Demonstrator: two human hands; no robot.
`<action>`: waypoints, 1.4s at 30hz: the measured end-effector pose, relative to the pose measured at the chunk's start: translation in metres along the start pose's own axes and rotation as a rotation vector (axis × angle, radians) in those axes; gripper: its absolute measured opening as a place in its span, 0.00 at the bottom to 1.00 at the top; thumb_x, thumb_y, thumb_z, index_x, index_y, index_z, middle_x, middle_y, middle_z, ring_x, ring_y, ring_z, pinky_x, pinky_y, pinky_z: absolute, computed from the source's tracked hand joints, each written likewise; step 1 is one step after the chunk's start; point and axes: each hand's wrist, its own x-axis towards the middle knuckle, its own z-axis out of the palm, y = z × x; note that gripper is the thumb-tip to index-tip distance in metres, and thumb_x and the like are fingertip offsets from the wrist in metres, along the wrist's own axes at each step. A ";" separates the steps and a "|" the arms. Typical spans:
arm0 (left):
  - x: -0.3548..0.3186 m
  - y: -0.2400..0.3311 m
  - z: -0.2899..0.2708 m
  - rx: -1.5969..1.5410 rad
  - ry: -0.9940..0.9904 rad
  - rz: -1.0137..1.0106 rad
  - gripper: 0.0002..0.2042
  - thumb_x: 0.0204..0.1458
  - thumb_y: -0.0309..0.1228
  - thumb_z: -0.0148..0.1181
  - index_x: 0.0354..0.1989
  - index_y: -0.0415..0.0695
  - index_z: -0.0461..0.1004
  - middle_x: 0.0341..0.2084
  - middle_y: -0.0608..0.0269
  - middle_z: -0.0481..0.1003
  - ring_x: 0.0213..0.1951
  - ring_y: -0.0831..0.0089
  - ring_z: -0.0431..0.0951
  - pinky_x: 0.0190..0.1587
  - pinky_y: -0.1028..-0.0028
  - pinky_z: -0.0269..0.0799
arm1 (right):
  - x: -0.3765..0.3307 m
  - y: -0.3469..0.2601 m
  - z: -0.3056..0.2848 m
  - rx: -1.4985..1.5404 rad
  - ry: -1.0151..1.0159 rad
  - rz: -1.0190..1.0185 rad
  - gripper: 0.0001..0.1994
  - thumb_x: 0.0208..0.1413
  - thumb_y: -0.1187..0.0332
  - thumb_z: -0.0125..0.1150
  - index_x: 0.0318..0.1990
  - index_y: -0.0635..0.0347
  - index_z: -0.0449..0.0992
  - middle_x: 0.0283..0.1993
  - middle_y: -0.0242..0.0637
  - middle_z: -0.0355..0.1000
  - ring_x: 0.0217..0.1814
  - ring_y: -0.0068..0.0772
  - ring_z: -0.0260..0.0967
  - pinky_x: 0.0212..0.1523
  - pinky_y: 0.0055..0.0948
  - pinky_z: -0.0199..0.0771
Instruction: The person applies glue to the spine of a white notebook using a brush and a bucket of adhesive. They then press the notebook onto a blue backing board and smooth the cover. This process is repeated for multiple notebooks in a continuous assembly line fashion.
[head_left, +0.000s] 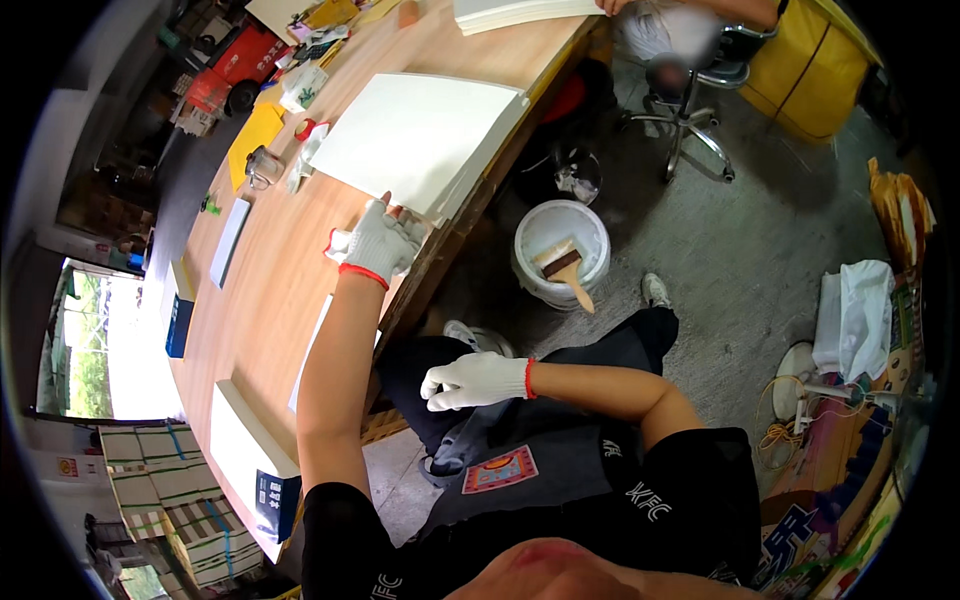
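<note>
My left hand (378,240), in a white knit glove with a red cuff, rests on the near edge of a stack of large cream paper sheets (420,135) lying on the long wooden table (260,280); its fingers touch the stack's corner. My right hand (472,380), gloved the same way, hovers over my lap with fingers loosely curled and nothing in it. I sit at the table's edge in dark clothes.
A white bucket (560,250) with a wide brush (568,270) stands on the floor by the table. Another paper stack (510,12) lies at the far end, near a seated person (690,30). Blue-edged books (250,450), a yellow sheet (255,140) and small clutter sit on the table.
</note>
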 end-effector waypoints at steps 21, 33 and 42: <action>-0.033 0.117 -0.039 0.144 -0.290 0.192 0.14 0.62 0.28 0.49 0.51 0.31 0.67 0.39 0.42 0.76 0.27 0.70 0.81 0.21 0.82 0.80 | 0.072 0.042 -0.301 1.315 0.531 -0.149 0.21 0.69 0.52 0.42 0.49 0.62 0.71 0.37 0.44 0.76 0.26 0.29 0.74 0.21 0.20 0.78; -0.203 0.073 -0.281 0.419 0.207 0.584 0.22 0.58 0.25 0.54 0.62 0.36 0.64 0.45 0.57 0.77 0.44 0.72 0.80 0.41 0.77 0.77 | 0.217 -0.026 -0.132 0.460 0.152 0.249 0.13 0.54 0.62 0.63 0.41 0.60 0.78 0.30 0.33 0.71 0.23 0.24 0.66 0.19 0.27 0.67; -0.183 0.047 -0.374 0.483 0.364 0.478 0.21 0.56 0.28 0.57 0.59 0.37 0.66 0.43 0.61 0.75 0.42 0.75 0.77 0.43 0.76 0.74 | 0.261 -0.009 -0.074 -0.379 0.097 0.233 0.19 0.55 0.50 0.56 0.30 0.59 0.77 0.28 0.36 0.75 0.28 0.30 0.71 0.32 0.32 0.70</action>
